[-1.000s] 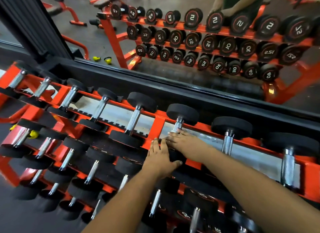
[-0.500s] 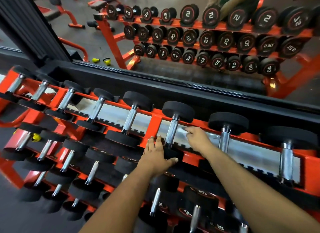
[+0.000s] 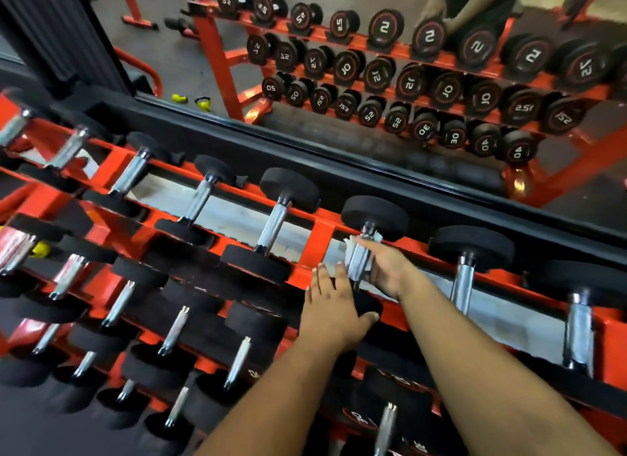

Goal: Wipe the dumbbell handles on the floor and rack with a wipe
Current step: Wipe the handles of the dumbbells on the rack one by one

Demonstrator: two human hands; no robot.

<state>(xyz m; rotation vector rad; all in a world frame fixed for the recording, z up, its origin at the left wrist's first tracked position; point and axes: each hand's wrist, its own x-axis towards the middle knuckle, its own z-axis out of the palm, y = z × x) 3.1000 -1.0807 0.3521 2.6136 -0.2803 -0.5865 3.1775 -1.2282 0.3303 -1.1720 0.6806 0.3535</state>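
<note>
An orange three-tier rack holds rows of black dumbbells with chrome handles. My right hand grips a white wipe wrapped round the chrome handle of a top-row dumbbell, just below its far black head. My left hand rests flat on that dumbbell's near head, fingers straight and thumb hooked over its right side. The lower part of the handle is hidden by my hands.
Neighbouring top-row dumbbells stand left and right of the wiped one. Lower tiers of dumbbells lie nearer me. A wall mirror behind the rack reflects it, a person's arms and two yellow kettlebells.
My right hand slid off to the right of the handle half a second ago and now closes the wipe round it again. My left hand stays on the near head.
</note>
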